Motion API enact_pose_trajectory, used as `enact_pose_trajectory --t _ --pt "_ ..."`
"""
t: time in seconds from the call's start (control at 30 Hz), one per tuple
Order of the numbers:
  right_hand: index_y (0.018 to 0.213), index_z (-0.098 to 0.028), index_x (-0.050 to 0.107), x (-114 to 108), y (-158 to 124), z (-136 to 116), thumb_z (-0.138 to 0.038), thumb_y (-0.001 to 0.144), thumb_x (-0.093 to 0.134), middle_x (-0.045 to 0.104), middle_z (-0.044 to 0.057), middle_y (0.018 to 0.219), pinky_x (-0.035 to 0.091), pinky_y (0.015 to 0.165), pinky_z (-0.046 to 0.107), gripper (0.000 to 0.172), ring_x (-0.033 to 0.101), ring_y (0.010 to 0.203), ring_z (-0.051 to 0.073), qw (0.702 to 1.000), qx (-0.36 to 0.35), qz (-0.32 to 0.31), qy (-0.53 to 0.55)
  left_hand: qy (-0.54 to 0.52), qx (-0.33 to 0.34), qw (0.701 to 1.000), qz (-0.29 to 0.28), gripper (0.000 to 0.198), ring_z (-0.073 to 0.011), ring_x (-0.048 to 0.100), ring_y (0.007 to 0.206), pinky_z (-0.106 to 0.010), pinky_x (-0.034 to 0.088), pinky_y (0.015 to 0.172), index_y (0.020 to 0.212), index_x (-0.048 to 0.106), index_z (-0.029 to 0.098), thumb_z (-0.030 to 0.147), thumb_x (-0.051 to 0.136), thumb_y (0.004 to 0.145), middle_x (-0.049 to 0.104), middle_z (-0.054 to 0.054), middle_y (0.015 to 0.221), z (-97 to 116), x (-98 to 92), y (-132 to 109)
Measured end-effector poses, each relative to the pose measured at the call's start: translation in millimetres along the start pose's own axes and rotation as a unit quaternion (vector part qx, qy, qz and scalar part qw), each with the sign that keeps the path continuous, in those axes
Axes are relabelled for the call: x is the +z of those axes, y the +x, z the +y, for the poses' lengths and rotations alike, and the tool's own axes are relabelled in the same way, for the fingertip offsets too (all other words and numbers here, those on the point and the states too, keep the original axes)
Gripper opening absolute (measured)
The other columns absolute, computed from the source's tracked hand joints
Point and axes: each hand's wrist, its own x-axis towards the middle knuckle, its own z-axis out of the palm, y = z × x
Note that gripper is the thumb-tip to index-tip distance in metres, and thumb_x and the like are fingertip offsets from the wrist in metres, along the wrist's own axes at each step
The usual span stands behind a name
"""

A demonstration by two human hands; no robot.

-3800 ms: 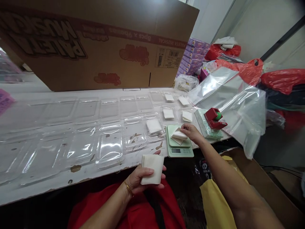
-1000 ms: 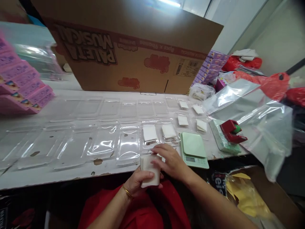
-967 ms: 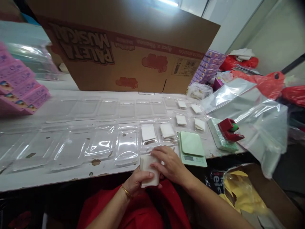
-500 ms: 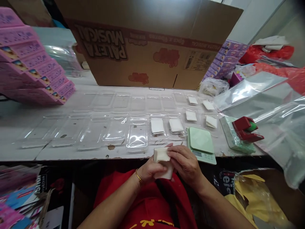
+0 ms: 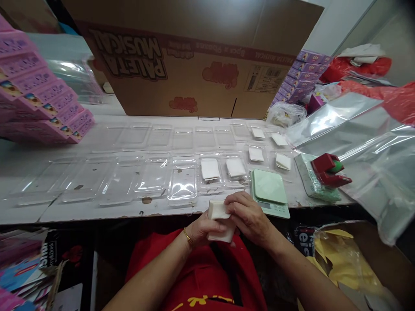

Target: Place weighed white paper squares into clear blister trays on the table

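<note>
Just off the table's front edge, my left hand (image 5: 205,229) is closed round a stack of white sheets (image 5: 222,234), thumb across its front. My right hand (image 5: 248,216) is closed on the upper right of the same stack, its fingertips at the sheets' edge. The top of the stack is bent over. Beyond my hands stand clear plastic trays (image 5: 182,181), two of them near me holding small white stacks (image 5: 210,169). A pale green scale (image 5: 269,188) lies just past my right hand, with nothing on its plate.
A large cardboard box (image 5: 194,60) stands at the back. Pink boxes (image 5: 42,95) are piled at the left, purple boxes (image 5: 300,77) at the back right. A red tape dispenser (image 5: 329,170) and clear plastic bags (image 5: 363,142) lie on the right. An open carton (image 5: 372,259) sits below.
The view has turned slightly, so the table's things appear a little further left. Both hands keep their hold on the white stack; my right fingers have shifted slightly along its top.
</note>
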Motion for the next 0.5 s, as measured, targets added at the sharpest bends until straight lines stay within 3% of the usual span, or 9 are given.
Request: enact_pose_trajectory --t 0.17,0.3,0.4,0.5 --pt "0.085 -0.021 0.051 -6 -9 8 -0.01 0.08 0.041 0.059 0.005 0.088 0.043 0.076 0.032 0.016 0.053 0.088 0.017 0.999 0.032 -0.003 0.033 -0.019 -0.04 0.999 -0.016 0.047 -0.0282 0.057 0.092 -0.042 0.051 0.07 0.114 0.05 0.013 0.011 0.056 0.067 0.059 -0.013 0.1 -3 -1.8 7" --pt "0.084 -0.021 0.051 -23 -19 23 -0.013 0.081 0.041 0.058 0.001 0.08 0.043 0.069 0.025 0.012 0.054 0.076 0.014 0.988 0.137 -0.001 0.074 -0.049 -0.062 0.997 -0.014 0.052 -0.0297 0.058 0.094 -0.045 0.051 0.07 0.122 0.043 0.015 0.012 0.052 0.072 0.058 -0.014 0.105 -9 -8.1 12" --pt "0.077 -0.02 0.05 -44 -26 57 -0.02 0.08 0.045 0.053 -0.001 0.07 0.04 0.06 0.022 0.006 0.049 0.065 0.011 0.967 0.237 0.029 0.084 -0.069 -0.064 0.996 0.001 0.056 -0.0297 0.058 0.094 -0.046 0.051 0.069 0.129 0.035 0.018 0.012 0.049 0.074 0.056 -0.015 0.108 -14 -14.8 13" --pt "0.071 -0.019 0.048 -66 -34 107 -0.029 0.076 0.051 0.048 -0.003 0.064 0.036 0.054 0.021 0.012 0.045 0.059 0.01 0.948 0.305 0.046 0.083 -0.071 -0.069 0.995 0.004 0.066 -0.0287 0.058 0.095 -0.044 0.051 0.069 0.136 0.02 0.023 0.012 0.047 0.076 0.055 -0.016 0.112 -15 -17.4 13"
